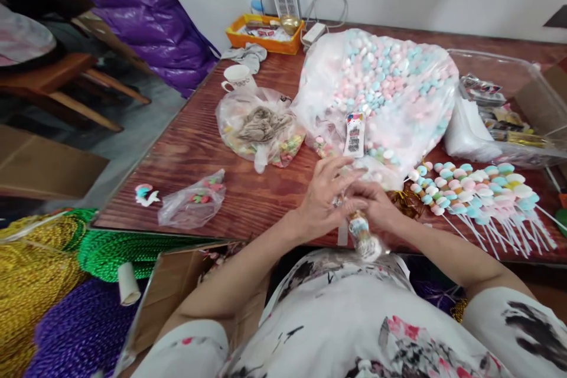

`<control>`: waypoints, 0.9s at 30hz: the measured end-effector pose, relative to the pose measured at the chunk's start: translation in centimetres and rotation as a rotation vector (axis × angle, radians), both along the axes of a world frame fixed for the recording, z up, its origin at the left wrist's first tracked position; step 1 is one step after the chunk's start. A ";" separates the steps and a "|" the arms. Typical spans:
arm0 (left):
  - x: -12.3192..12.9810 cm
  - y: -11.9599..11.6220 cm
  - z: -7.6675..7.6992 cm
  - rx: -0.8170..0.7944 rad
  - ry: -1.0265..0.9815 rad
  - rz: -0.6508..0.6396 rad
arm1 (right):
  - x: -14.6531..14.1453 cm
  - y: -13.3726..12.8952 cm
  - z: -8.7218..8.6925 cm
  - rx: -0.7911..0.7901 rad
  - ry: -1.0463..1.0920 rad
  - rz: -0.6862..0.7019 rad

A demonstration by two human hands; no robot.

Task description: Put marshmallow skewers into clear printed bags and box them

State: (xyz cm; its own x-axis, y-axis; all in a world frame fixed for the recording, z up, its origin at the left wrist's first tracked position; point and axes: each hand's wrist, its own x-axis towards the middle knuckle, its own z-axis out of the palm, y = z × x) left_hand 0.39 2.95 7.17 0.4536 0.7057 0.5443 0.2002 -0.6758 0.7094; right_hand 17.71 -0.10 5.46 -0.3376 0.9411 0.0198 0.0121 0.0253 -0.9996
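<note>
Over the front of the table, my left hand (321, 198) and my right hand (374, 201) meet at the upper end of a clear-wrapped marshmallow skewer (361, 236). Its fat end, with white and brownish pieces, points down toward my shirt. The fingers of both hands are closed around the wrapper's neck, and what lies between the fingertips is partly hidden. Just beyond the hands, a printed label card (354, 136) rests on a big clear bag of pastel marshmallows (381, 77). Right of my right hand lies a pile of marshmallow skewers (478, 189) with white sticks, beside gold ties (405, 203).
A bag of coloured sweets (261, 130), a small plastic bag (195, 204) and a mug (238, 78) stand to the left. An orange tray (266, 41) is at the back. A clear bin (522, 100) of packets sits at right. Bead strands (39, 260) lie below left.
</note>
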 end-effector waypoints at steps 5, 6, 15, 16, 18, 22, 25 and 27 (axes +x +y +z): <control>0.5 -1.8 -3.1 -0.458 -0.177 -0.055 | 0.2 0.9 -0.7 0.454 -0.196 -0.224; 0.4 -1.9 -3.7 -0.537 -0.181 -0.133 | 0.0 0.8 -0.9 0.470 -0.183 -0.247; -2.8 -2.7 -5.9 0.128 0.219 0.132 | -1.6 -0.9 -2.7 -0.660 0.521 0.084; -3.0 -3.0 -6.0 0.163 0.240 0.134 | -2.0 -1.3 -2.6 -0.762 0.594 0.137; -3.8 -4.0 -5.9 0.169 0.244 0.129 | -3.0 -2.3 -2.8 -0.883 0.688 0.186; -10.4 -7.7 -4.5 -0.094 0.262 0.171 | -5.2 -4.1 -3.8 -0.927 0.598 0.283; -20.2 -11.7 -3.1 -0.405 0.611 0.199 | -4.9 -4.3 -4.8 -0.772 0.461 0.304; -25.7 -13.8 -2.6 -0.442 0.851 0.358 | -3.9 -4.1 -5.4 -0.618 0.387 0.233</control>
State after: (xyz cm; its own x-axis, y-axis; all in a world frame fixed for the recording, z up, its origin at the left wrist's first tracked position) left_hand -25.35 -10.83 4.55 0.2917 0.9350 -0.2016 0.8926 -0.1903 0.4088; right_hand 13.84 -4.15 0.04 -0.6047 0.7248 -0.3301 -0.2789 -0.5810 -0.7646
